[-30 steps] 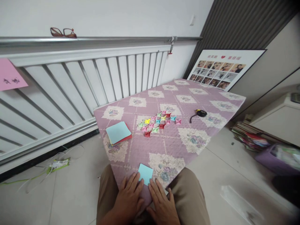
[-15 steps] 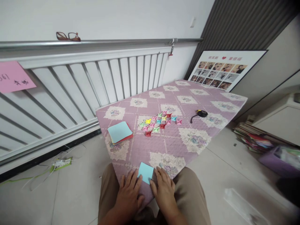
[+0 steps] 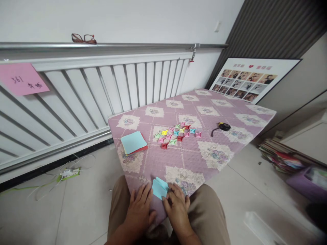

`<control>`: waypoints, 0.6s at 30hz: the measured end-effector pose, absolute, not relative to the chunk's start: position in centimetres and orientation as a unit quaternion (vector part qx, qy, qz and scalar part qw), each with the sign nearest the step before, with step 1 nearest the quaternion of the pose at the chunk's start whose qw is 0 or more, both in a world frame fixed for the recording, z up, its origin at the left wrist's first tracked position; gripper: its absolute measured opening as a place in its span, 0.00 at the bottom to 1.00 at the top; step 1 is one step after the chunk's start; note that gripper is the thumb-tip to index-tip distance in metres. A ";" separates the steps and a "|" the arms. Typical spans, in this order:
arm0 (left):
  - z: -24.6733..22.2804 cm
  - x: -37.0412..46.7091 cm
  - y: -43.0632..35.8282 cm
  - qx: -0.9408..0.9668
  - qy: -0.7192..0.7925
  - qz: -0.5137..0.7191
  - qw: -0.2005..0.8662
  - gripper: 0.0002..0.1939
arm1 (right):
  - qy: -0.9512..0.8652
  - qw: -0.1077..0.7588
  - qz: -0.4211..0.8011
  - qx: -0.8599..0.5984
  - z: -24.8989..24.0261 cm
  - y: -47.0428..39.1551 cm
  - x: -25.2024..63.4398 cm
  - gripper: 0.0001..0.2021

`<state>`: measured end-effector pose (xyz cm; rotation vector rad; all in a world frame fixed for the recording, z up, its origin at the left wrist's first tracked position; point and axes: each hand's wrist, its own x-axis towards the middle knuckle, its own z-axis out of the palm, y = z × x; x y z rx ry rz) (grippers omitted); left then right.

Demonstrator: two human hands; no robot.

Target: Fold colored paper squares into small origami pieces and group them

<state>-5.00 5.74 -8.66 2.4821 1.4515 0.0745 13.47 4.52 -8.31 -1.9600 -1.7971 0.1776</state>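
Note:
A light blue square of paper (image 3: pixel 158 190) lies at the near corner of the cloth-covered table, with a creased flap standing up along its far right side. My left hand (image 3: pixel 140 206) rests flat on the cloth, fingers stretched out, its fingertips at the paper's left edge. On the other side, my right hand (image 3: pixel 176 204) has bent fingers and a thumb closed at the paper's right edge. Farther back sits a group of small folded paper stars (image 3: pixel 176 133) in pink, red, yellow, green and blue. Left of them is a stack of coloured paper sheets (image 3: pixel 133 142), blue on top.
A black tape measure (image 3: pixel 224 127) with a strap lies on the purple flowered tablecloth (image 3: pixel 153 160). Behind the table runs a white radiator (image 3: pixel 127 85); glasses (image 3: pixel 83 38) rest on the pipe above it. A photo board (image 3: pixel 245 80) leans at the back right.
The blue paper was lying flat and now has a flap raised on its right side. My right hand's fingers have curled in at that edge. My left hand stays beside the paper.

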 end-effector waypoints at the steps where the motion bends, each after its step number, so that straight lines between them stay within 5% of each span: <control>1: -8.5 -5.2 6.0 0.847 0.513 0.024 0.135 0.34 | -0.656 0.245 0.057 -0.712 -8.4 4.6 13.6 0.06; 8: -8.1 -7.0 6.6 0.821 0.550 0.082 0.125 0.30 | -0.674 0.309 -0.039 -0.670 -6.6 5.1 14.9 0.06; 18: -7.5 -6.5 4.9 0.844 0.444 0.301 0.003 0.18 | -0.749 0.260 0.038 -0.608 -7.4 3.7 12.2 0.08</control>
